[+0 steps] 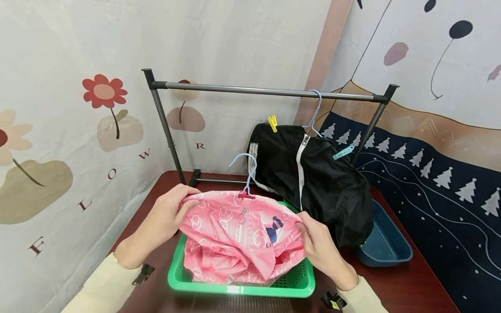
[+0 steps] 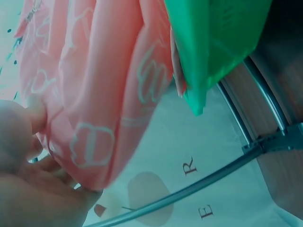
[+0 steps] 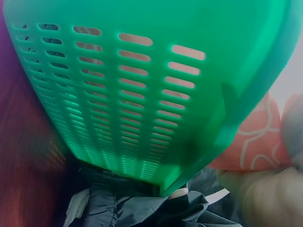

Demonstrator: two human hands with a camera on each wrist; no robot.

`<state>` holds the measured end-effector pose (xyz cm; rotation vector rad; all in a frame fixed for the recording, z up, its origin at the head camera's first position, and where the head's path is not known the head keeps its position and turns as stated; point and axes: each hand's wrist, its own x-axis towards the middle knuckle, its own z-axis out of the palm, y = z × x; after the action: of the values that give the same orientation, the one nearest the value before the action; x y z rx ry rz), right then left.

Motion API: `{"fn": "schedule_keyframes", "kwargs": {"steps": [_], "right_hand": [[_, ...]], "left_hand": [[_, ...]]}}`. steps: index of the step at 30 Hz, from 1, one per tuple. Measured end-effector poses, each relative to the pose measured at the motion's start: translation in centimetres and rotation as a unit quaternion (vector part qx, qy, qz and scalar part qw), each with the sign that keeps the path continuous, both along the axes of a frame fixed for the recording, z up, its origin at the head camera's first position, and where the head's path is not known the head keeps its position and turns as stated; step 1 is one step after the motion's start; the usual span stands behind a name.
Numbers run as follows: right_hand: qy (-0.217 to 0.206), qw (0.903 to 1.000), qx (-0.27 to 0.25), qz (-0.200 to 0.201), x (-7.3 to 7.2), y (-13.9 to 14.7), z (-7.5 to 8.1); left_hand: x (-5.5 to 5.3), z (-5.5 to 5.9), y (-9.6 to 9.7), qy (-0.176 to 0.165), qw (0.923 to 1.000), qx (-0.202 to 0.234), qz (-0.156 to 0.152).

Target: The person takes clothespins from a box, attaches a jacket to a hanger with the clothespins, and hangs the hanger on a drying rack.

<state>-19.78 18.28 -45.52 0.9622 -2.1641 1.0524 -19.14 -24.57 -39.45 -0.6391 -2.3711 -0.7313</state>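
A pink zip jacket [image 1: 227, 226] with white outlines and a dark blue bear print spreads over the green basket [image 1: 240, 290], its lower part bunched inside. The blue hook of a hanger [image 1: 249, 174] rises from its neck, beside a small red piece; the rest of the hanger is hidden. My left hand [image 1: 167, 218] pinches the jacket's left shoulder between thumb and fingers, as the left wrist view also shows. At the opposite shoulder, my right hand [image 1: 318, 243] grips the pink cloth; the right wrist view catches only part of that hand, beside the basket's slotted wall.
A metal rack with a grey rail [image 1: 250, 90] stands behind. From it hangs a black jacket [image 1: 332, 191] on a blue hanger [image 1: 315, 113], with a yellow clothespin [image 1: 272, 123] and a light blue clip [image 1: 343, 152]. A blue basin [image 1: 387, 243] sits on the dark red table [image 1: 422, 287] at right.
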Motion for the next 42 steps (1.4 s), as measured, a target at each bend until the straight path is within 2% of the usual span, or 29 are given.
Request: {"fn": "schedule_keyframes", "kwargs": {"steps": [5,8,14,19,25,31,36,42], "right_hand": [[0.029,0.9995,-0.005,-0.014,-0.2,0.2,0.3],[0.044,0.9988,-0.004,-0.021,-0.3,0.2,0.5],[0.063,0.9971,-0.013,-0.04,-0.4,0.2,1.4],[0.07,0.996,-0.029,-0.048,-0.4,0.2,2.6],[0.075,0.9953,-0.039,-0.048,-0.8,0.2,4.2],[0.081,0.994,-0.048,-0.056,-1.8,0.3,5.9],[0.07,0.9943,-0.056,-0.056,-2.2,0.2,6.5],[0.045,0.9957,-0.071,-0.039,-2.0,0.1,6.3]], "left_hand": [[0.1,0.3,-0.6,-0.027,0.9995,-0.014,-0.009],[0.1,0.6,-0.8,-0.027,0.9991,-0.024,-0.022],[-0.2,1.7,-0.9,0.008,0.9981,-0.039,-0.047],[-0.4,2.5,-1.3,0.037,0.9969,-0.041,-0.056],[-0.8,3.5,-1.5,0.097,0.9913,-0.034,-0.083],[-0.8,4.6,-1.2,0.13,0.9889,-0.038,-0.062],[-0.6,5.2,-0.7,0.157,0.9866,-0.026,-0.033],[-0.1,5.1,-0.4,0.153,0.9879,-0.019,-0.018]]}}
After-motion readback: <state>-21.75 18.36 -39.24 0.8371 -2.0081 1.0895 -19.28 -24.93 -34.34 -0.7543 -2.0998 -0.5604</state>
